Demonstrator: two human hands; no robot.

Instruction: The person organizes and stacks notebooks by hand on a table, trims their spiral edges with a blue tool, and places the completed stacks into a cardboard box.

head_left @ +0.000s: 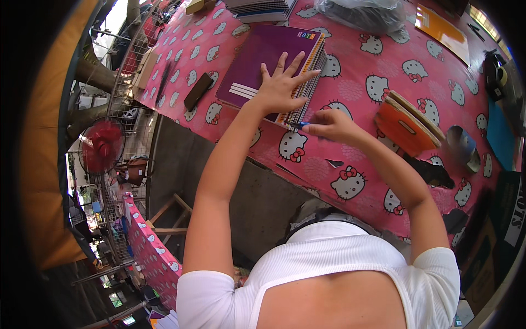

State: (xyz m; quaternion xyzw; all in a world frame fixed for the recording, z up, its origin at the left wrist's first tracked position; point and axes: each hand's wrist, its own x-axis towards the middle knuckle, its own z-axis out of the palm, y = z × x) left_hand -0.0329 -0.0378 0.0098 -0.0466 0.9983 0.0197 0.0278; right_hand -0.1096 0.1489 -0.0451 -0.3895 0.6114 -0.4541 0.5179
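Note:
A stack of spiral notebooks with a purple cover [266,49] lies on the table, its coiled edge on the right. My left hand [280,90] presses flat on the top cover, fingers spread toward the coil. At the near end of the coil, my right hand [331,126] pinches a small blue tool [299,125]. The tool's tip meets the notebooks' lower right corner; its exact kind is too small to tell.
A pink cat-patterned cloth covers the table [361,71]. Around lie a dark phone-like slab [198,91], more notebooks [260,10], a plastic bag [359,13], an orange wood-edged block [405,125], a tape roll [461,145] and an orange booklet [442,33]. A red fan [102,145] stands left.

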